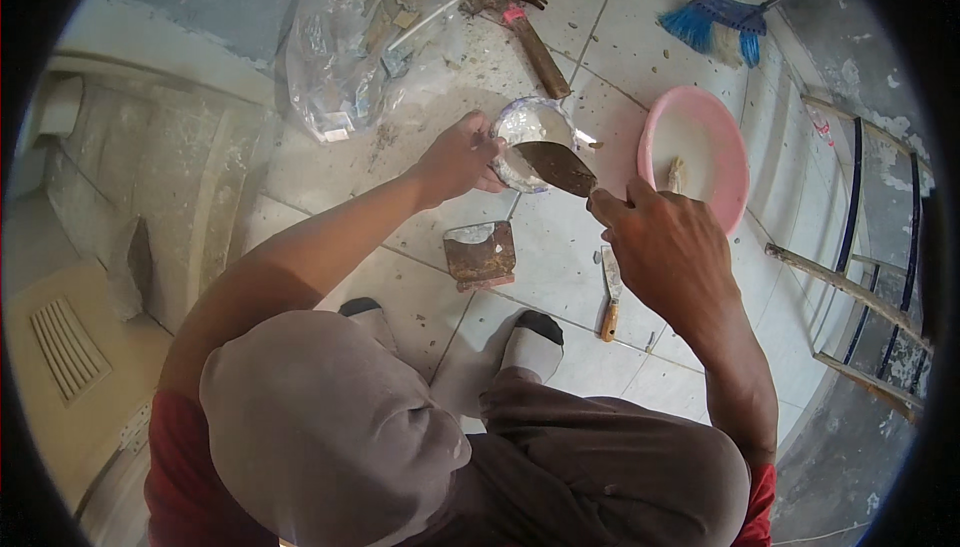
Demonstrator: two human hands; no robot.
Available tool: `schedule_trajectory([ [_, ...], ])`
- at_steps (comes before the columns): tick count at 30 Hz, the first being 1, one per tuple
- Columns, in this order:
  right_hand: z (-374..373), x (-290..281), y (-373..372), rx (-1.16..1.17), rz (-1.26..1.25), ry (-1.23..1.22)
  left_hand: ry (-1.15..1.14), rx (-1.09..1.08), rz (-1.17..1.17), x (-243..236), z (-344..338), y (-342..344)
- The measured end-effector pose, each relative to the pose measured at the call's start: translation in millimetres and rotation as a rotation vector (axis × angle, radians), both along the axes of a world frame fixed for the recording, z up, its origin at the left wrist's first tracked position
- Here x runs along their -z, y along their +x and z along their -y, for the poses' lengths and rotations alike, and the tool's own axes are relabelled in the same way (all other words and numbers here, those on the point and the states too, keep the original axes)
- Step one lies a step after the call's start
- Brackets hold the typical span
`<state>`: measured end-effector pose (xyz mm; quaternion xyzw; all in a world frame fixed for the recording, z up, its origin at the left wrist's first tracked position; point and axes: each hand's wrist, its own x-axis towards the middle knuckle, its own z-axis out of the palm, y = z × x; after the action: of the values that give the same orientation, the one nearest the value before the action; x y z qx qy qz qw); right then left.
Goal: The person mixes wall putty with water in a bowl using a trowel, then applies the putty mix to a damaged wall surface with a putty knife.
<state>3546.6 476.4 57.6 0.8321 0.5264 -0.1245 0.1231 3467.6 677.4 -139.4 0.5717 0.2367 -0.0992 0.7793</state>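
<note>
My left hand (462, 157) grips the rim of a small shiny bowl (530, 129) with white paste inside, held above the tiled floor. My right hand (668, 247) holds a rusty trowel (557, 166) by its handle, with the blade tip dipped into the bowl. I am squatting, knees and feet in white socks below the hands.
On the tiles lie a rusty flat scraper plate (481, 253), a putty knife with wooden handle (610, 292), a hammer (525, 27), a pink basin (695, 152), a blue broom (722, 25) and a plastic bag of debris (345, 67). A ladder (870, 277) leans at the right.
</note>
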Motion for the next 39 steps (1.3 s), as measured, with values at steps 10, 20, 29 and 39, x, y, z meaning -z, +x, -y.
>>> schedule_trajectory([
  [10, -1.5, 11.4, 5.8, -0.055, 0.188, -0.086, -0.009, 0.027, -0.036, 0.9, -3.0, 0.7],
  [20, 0.0, 8.9, 9.8, -0.018, 0.051, 0.034, -0.041, 0.018, -0.093, 11.0, -10.4, 2.1],
  [29, -12.9, 13.6, 20.2, -0.078, 0.169, 0.030, 0.191, 0.125, -0.132, 2.0, -26.1, 3.8],
  [39, 2.4, -3.7, 49.6, 0.120, 0.000, -0.080, 1.039, 0.574, -0.134, 7.0, -32.9, -16.2],
])
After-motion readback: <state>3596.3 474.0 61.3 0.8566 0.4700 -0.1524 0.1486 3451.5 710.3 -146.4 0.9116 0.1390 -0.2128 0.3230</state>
